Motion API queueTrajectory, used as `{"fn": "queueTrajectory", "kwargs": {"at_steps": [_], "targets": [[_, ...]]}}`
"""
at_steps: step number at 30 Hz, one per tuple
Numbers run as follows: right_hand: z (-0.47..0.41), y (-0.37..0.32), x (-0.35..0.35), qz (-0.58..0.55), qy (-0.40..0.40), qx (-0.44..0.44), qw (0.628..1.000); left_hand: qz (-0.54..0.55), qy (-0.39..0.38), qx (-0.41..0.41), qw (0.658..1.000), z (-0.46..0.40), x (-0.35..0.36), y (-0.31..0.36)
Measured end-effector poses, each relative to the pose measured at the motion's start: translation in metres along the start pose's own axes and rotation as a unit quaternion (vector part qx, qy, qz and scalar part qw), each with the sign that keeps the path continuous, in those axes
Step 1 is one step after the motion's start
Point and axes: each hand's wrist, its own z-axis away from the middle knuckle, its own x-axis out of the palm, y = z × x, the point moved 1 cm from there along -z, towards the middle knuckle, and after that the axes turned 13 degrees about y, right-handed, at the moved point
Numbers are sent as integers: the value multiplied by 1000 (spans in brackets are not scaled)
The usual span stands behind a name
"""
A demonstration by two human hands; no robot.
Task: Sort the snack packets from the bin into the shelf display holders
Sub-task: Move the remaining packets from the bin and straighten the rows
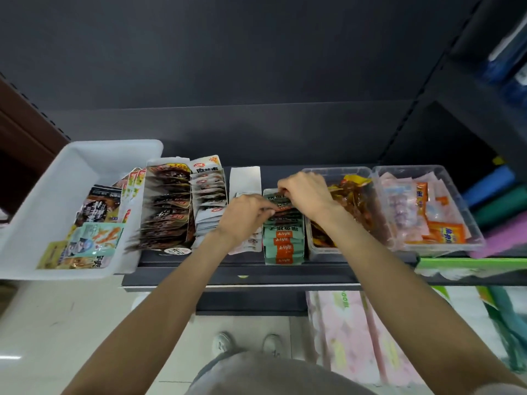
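Centrally, both hands work at the green-and-orange packet holder (283, 240) on the dark shelf (256, 269). Left hand (245, 213): fingers curled, tips pinching the edge of a dark packet (282, 212) in the row of upright packets. Right hand (306, 195): fingers curled downward over the rear of the same row, tips pinching a packet top; which packet it is cannot be told. Row in this holder is green with orange bands at the front, darker toward the back.

Just left of it, a white holder (245, 178) with pale packets, partly hidden by the left wrist. Further left, a holder of white packets (209, 201), then one of dark brown packets (168, 206). White bin (51, 201) sits at the shelf's left end, holding loose mixed packets (94, 238), teal, black and yellow.

Right of the hands, a clear tub (322, 249) of reddish-brown snacks, touching a second clear tub (470, 238) with pink and orange packets. Below the shelf: pink-patterned packs (348, 332), pale floor, two shoes (248, 343).
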Motion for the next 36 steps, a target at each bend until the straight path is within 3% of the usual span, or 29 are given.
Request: {"fn": "queueTrajectory", "kwargs": {"at_steps": [2, 5, 7, 12, 16, 18, 20, 24, 29, 33, 36], "targets": [[3, -2, -1, 8, 11, 9, 1000, 13, -21, -10, 1000, 1, -3, -2], [7, -10, -21, -49, 177, 10, 983, 18, 1, -18, 1000, 7, -20, -5], [11, -33, -37, -107, 271, -2, 957, 37, 79, -17, 996, 20, -40, -9], [-1, -114, -36, -273, 223, -40, 935, 9, 336, 43, 941, 84, -105, -44], [-20, -193, -17, -305, 153, -120, 932, -60, 392, -25, 918, 138, -150, -113], [-31, -233, -8, -306, 115, -150, 933, -75, 356, -114, 925, 159, -170, -159], [-44, -269, 2, -293, 71, -165, 939, -84, 273, -189, 940, 174, -185, -205], [-78, -329, 38, -209, -28, -182, 960, -86, 94, -263, 956, 180, -192, -283], [-113, -384, 88, -76, -205, -140, 966, -102, -90, -195, 971, 155, -173, -331], [-127, -392, 110, 35, -258, -133, 956, -155, -212, -130, 956, 137, -154, -353], [-130, -388, 128, 60, -287, -116, 949, -155, -247, -123, 949, 135, -144, -363]]}}
